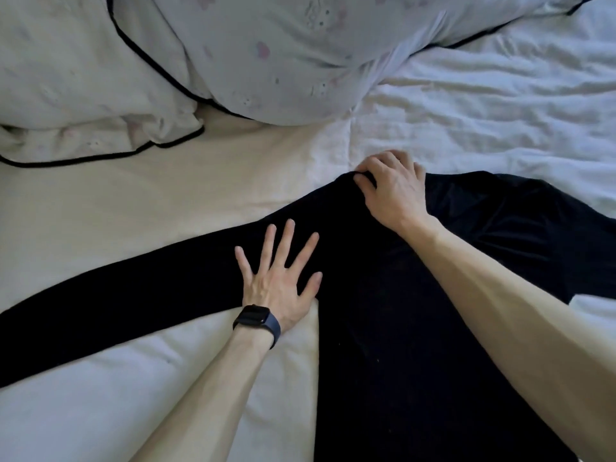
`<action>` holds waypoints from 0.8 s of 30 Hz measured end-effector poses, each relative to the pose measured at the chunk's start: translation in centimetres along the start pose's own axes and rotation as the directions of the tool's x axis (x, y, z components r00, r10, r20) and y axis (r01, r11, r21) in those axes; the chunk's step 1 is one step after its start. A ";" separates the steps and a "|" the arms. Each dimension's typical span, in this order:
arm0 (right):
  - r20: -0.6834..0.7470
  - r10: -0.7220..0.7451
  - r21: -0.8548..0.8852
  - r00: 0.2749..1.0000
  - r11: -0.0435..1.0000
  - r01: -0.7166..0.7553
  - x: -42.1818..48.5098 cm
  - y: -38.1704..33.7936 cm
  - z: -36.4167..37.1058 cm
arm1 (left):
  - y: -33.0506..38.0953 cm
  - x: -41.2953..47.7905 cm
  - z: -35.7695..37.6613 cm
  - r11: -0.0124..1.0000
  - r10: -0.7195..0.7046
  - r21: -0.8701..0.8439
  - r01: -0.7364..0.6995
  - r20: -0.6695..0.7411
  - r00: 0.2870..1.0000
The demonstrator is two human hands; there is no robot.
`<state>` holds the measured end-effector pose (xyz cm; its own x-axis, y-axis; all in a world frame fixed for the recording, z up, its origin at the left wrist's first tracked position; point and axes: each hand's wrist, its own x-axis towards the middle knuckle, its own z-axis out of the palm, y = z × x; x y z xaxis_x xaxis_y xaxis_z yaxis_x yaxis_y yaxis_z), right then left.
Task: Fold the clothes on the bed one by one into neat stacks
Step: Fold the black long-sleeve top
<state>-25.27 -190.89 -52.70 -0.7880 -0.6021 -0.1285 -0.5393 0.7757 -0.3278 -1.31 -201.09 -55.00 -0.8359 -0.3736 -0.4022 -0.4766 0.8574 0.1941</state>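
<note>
A black long-sleeved garment (pixel 383 311) lies spread on the white bed (pixel 100 235). One long sleeve stretches out to the left edge of the view. My left hand (pixel 280 281), with a dark watch on its wrist, lies flat with fingers spread on the sleeve near where it joins the body. My right hand (pixel 390 191) is farther up, its fingers closed on the garment's upper edge at the shoulder. The garment's right part is bunched and partly hidden under my right forearm.
A pale printed duvet with black piping (pixel 266 61) is heaped across the top of the bed. A matching pillow (pixel 76 95) lies at the upper left. Wrinkled white bedding (pixel 500 105) fills the right side.
</note>
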 end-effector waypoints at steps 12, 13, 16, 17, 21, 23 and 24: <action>-0.094 -0.097 0.092 0.991 0.990 0.106 -10.5 -4.9 3.9 | -0.2 0.2 -0.8 0.998 0.056 0.040 -0.054 -0.057 0.997; -0.022 -0.136 0.070 0.990 0.988 0.137 -12.0 -5.3 4.9 | -1.1 -0.3 -0.7 0.997 0.068 0.052 -0.065 -0.063 0.996; 0.128 -0.153 -0.034 0.980 0.987 0.158 -13.1 -4.7 6.8 | -7.4 -3.1 -0.8 0.989 -0.148 0.011 0.149 -0.069 0.987; 0.152 -0.150 -0.048 0.977 0.986 0.159 -12.9 -4.5 7.0 | -10.5 -4.6 -0.9 0.966 -0.257 0.006 0.258 -0.065 0.964; 0.209 -0.083 -0.062 0.974 0.993 0.097 -13.1 -5.1 6.5 | -21.2 -12.2 -3.1 0.869 -0.484 0.090 0.486 -0.050 0.874; 0.202 -0.035 -0.075 0.979 0.996 0.051 -13.3 -7.2 6.0 | -24.8 -15.0 -4.5 0.803 -0.590 0.030 0.595 -0.100 0.801; 0.191 -0.032 -0.073 0.981 0.996 0.047 -13.5 -8.5 5.7 | -25.9 -16.1 -5.2 0.742 -0.669 -0.057 0.668 -0.115 0.734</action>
<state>-8.36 -190.49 -53.55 -0.6991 -0.6516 -0.2945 -0.5957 0.7585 -0.2644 23.07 -219.16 -48.87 -0.3258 -0.8890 -0.3219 -0.9274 0.3667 -0.0740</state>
